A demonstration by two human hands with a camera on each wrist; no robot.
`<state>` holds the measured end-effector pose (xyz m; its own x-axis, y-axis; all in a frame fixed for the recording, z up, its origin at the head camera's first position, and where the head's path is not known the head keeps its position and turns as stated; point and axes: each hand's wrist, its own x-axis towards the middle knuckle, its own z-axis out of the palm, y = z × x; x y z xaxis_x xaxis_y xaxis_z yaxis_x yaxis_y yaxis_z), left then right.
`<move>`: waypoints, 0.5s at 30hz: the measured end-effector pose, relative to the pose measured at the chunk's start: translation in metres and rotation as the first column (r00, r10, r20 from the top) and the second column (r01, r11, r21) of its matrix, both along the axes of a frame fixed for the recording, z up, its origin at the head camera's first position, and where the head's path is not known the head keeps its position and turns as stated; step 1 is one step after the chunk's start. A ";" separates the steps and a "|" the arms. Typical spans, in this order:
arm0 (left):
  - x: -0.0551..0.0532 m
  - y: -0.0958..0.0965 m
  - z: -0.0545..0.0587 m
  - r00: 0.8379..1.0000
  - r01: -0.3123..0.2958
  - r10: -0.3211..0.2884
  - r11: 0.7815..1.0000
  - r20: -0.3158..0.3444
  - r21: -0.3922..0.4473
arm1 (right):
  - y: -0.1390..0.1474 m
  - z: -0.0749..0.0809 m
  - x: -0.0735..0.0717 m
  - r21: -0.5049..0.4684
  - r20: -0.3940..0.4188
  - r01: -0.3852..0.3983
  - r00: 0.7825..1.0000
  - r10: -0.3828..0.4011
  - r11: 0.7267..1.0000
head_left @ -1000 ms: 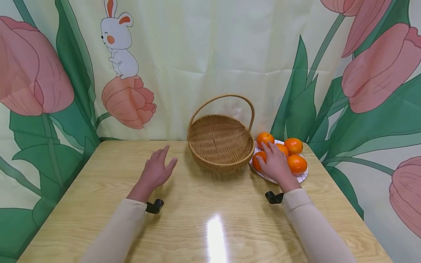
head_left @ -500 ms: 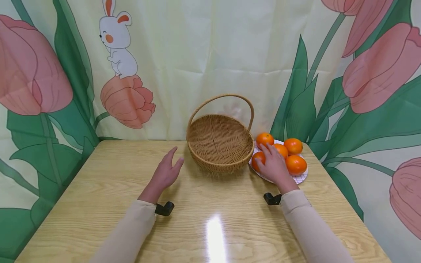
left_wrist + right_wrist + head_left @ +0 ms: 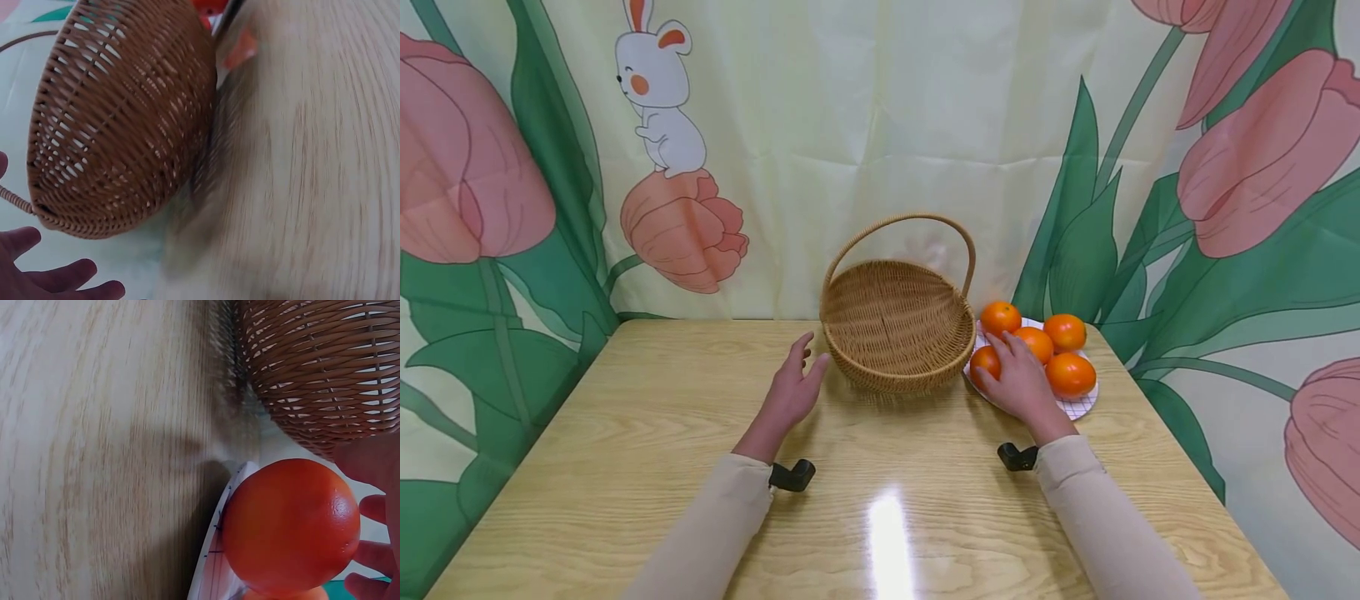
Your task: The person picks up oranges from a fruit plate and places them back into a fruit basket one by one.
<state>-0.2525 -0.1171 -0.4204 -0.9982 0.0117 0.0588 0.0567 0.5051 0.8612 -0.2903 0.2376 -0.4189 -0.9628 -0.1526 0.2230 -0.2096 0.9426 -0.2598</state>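
A wicker basket (image 3: 895,329) with a tall arched handle stands at the back middle of the table. My left hand (image 3: 792,392) is just left of it with fingers spread apart and nothing held; in the left wrist view its fingers (image 3: 59,276) show beside the basket's side and handle base. On the right, my right hand (image 3: 1021,383) hovers low over the front-left orange (image 3: 290,528), thumb and fingers spread about its top. That orange sits at the edge of a white checked plate (image 3: 1078,408). Several other oranges (image 3: 1071,375) lie around it.
A wooden table (image 3: 647,433) reaches from the front to a curtain (image 3: 790,167) printed with tulips and a rabbit, close behind the basket. The plate stands right against the basket's right side, near the table's right edge. A bright reflection shows at the front.
My left hand has moved right, up to the basket's left side. The right hand has lowered slightly over the front-left orange. Basket and plate stay put, while the view shifts a little.
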 end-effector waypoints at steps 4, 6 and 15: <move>-0.002 0.006 -0.001 1.000 -0.024 0.023 0.998 0.017 0.058 | 0.000 -0.001 0.000 -0.011 -0.008 0.004 1.000 -0.004 1.000; -0.003 0.009 -0.002 0.999 -0.039 0.037 0.996 0.026 0.081 | 0.000 -0.002 0.000 -0.011 -0.008 0.001 1.000 -0.001 1.000; -0.009 0.018 -0.006 0.996 -0.088 0.082 0.977 0.038 0.196 | -0.002 -0.003 0.001 -0.015 -0.006 0.007 1.000 -0.007 1.000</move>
<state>-0.2610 -0.0990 -0.4266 -0.9964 -0.0825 0.0220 -0.0062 0.3271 0.9450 -0.2889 0.2355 -0.4221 -0.9625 -0.1426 0.2306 -0.2047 0.9400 -0.2731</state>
